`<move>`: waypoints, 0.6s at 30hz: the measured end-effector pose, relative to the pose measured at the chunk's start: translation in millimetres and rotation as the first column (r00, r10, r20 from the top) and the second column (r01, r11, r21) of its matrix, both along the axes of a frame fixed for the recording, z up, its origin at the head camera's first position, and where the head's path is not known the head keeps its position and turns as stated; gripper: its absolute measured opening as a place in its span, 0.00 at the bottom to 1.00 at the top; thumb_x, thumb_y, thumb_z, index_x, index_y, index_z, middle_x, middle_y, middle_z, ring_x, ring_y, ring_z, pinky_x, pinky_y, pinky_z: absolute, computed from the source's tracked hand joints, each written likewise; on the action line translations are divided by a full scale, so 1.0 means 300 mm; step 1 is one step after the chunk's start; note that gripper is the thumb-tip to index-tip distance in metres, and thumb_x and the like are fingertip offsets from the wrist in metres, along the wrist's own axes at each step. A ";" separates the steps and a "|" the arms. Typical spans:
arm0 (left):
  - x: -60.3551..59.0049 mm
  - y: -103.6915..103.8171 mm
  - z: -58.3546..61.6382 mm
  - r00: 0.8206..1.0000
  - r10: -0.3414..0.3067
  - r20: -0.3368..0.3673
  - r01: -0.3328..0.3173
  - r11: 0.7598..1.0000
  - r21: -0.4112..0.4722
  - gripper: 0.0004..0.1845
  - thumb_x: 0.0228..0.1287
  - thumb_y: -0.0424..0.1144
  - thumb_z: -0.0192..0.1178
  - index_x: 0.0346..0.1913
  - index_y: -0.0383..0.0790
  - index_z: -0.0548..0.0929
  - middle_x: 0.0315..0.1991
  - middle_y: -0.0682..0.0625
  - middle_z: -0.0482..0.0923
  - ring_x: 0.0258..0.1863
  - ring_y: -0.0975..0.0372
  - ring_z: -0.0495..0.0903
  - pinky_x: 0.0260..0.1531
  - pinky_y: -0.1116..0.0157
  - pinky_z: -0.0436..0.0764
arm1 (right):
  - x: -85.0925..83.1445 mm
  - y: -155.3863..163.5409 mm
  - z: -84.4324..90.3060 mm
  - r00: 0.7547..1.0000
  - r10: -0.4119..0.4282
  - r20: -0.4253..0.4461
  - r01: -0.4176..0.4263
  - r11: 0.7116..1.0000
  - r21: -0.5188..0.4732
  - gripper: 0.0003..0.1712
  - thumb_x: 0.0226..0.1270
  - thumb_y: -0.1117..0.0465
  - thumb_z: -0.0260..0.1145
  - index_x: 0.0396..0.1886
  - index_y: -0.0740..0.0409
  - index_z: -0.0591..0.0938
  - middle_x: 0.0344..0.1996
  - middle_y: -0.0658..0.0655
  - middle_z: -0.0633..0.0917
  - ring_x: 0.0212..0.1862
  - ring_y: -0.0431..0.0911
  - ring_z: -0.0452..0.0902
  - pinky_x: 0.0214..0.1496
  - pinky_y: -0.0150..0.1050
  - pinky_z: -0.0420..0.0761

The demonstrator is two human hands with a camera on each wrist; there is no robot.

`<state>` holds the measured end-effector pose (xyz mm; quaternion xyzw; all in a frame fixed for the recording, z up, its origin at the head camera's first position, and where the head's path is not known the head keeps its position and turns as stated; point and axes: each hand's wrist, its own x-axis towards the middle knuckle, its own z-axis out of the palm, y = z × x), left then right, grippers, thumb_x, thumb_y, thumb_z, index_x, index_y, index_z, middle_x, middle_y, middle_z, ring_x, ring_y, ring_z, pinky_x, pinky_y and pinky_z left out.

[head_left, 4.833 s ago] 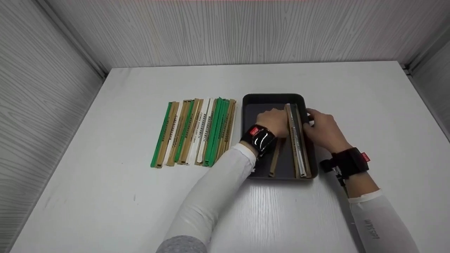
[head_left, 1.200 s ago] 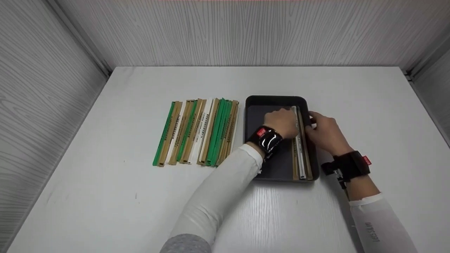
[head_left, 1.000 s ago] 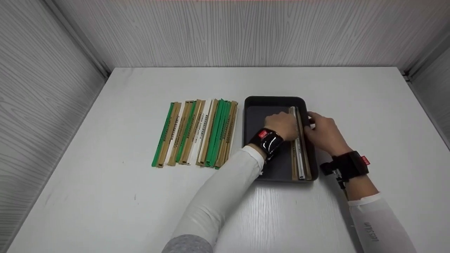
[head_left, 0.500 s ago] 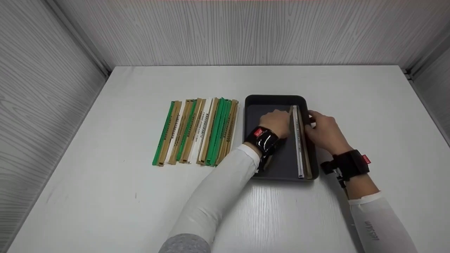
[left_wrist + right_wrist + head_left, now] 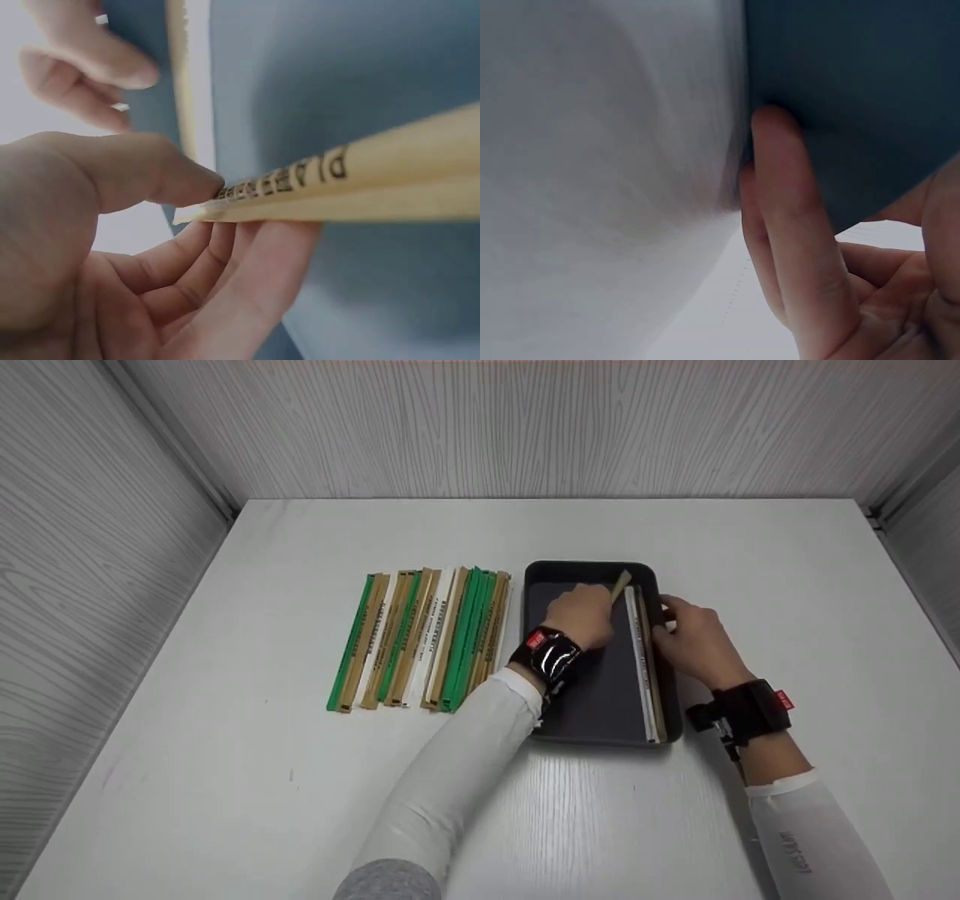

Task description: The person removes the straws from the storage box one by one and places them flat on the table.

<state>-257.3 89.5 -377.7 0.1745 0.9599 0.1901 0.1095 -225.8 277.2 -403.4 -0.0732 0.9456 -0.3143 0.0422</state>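
Observation:
My left hand [image 5: 581,615] is over the black tray [image 5: 592,716], with thumb and fingers pinching a slim brown paper-wrapped stick [image 5: 405,165] near one end. Dark printed letters run along it. In the head view, the stick's far end [image 5: 621,585] pokes out beyond my knuckles, tilted, while the hand hides most of its length. A white stick [image 5: 640,660] and a brown stick [image 5: 651,660] lie lengthwise along the tray's right wall. My right hand [image 5: 697,641] grips that wall, its fingers [image 5: 791,202] against the tray's dark side.
Left of the tray lies a row of several green, brown and white sticks [image 5: 420,641], side by side on the white table [image 5: 225,780]. Grey wood-grain panels [image 5: 525,431] rise behind the table and at both sides.
My left hand has drawn the brown stick leftward, away from the white one, and it now tilts. Earlier, another brown stick lay left in the tray. The right hand stays on the wall.

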 end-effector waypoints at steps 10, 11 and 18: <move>0.007 -0.161 0.133 0.999 0.042 -0.024 -0.034 0.967 0.253 0.04 0.69 0.30 0.56 0.44 0.36 0.79 0.32 0.47 0.81 0.24 0.59 0.77 0.20 0.64 0.78 | 0.008 0.008 -0.004 1.000 -0.006 -0.003 0.006 1.000 -0.009 0.31 0.77 0.67 0.54 0.76 0.73 0.65 0.61 0.80 0.77 0.55 0.69 0.82 0.48 0.57 0.84; 0.007 -0.185 0.143 0.998 0.052 -0.031 -0.041 0.964 0.264 0.05 0.70 0.31 0.56 0.44 0.35 0.79 0.33 0.46 0.81 0.24 0.59 0.77 0.20 0.64 0.78 | 0.009 0.010 -0.004 1.000 -0.008 -0.003 0.008 1.000 -0.011 0.31 0.77 0.67 0.54 0.76 0.73 0.65 0.62 0.80 0.77 0.55 0.69 0.82 0.48 0.57 0.84; -0.001 -0.386 0.163 0.984 0.177 -0.033 -0.161 0.949 0.271 0.16 0.73 0.37 0.57 0.59 0.34 0.79 0.43 0.45 0.84 0.29 0.60 0.79 0.25 0.64 0.76 | 0.009 0.009 -0.004 1.000 0.004 -0.017 -0.004 1.000 -0.011 0.31 0.76 0.68 0.54 0.75 0.76 0.64 0.60 0.81 0.77 0.55 0.69 0.82 0.48 0.57 0.85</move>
